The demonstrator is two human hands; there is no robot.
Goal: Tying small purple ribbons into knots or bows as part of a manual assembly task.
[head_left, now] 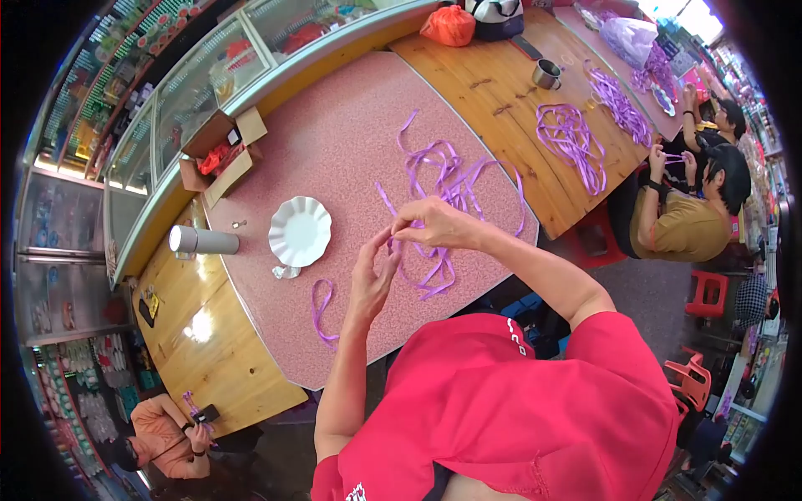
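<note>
Over the pink speckled table [334, 125], my left hand [373, 274] and my right hand [434, 224] meet at the fingertips. Both are closed in a pinch on a thin purple ribbon [391, 245], of which only a little shows between the fingers. Beyond and under my right hand lies a loose tangle of purple ribbons [447, 159], some strands trailing toward the table's right edge. To the left of my left forearm, a separate ribbon loop [316, 313] rests near the table's front edge. What exactly the fingertips do with the ribbon is too small to make out.
Left of my hands are a white scalloped plate [300, 231], a crumpled white wrapper [286, 272], a white thermos [205, 241] and an open cardboard box [249, 125]. A wooden table [501, 125] at right bears more ribbons and a metal mug [547, 74]. Several people sit around.
</note>
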